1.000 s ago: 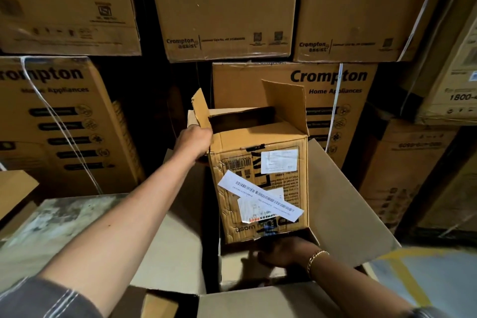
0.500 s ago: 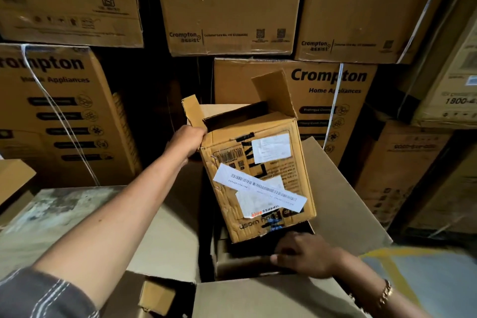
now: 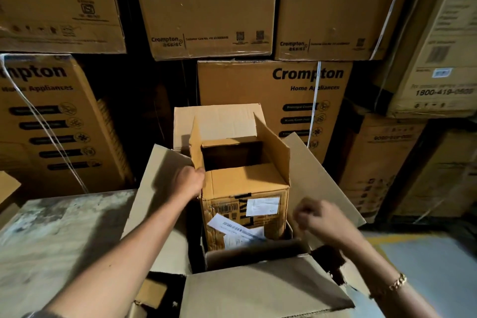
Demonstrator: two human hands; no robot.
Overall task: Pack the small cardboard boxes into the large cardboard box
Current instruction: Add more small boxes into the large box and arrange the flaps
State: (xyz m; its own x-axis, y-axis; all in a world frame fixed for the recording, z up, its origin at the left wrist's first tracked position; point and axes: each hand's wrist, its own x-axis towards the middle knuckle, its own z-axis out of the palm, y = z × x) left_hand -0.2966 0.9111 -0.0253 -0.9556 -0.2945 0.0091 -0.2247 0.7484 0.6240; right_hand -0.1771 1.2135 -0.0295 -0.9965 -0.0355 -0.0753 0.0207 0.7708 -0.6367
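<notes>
Cardboard is what you have hold of: the small brown cardboard box with white paper labels (image 3: 245, 204) stands upright inside the large plain cardboard box (image 3: 258, 289). Its long axis is vertical and its open mouth points straight up. The labelled face is turned towards you, and its foot is sunk below the big box's near rim. Three of its top flaps stand up, while the near one lies folded flat over the front half. Behind that flap the inside is dark, and its contents cannot be made out.

Your left hand (image 3: 188, 183) grips the small box at its upper left corner, at the base of the left flap. Your right hand (image 3: 322, 219), with a gold chain bracelet (image 3: 397, 283) at the wrist, is just right of the box over the big box's right flap. Its fingers are curled but blurred, so I cannot tell whether it holds anything.

The large box's four flaps are spread outward. To its left lies a stained grey surface (image 3: 51, 235). Behind it, stacked brown printed cartons (image 3: 273, 100) rise in a wall.
</notes>
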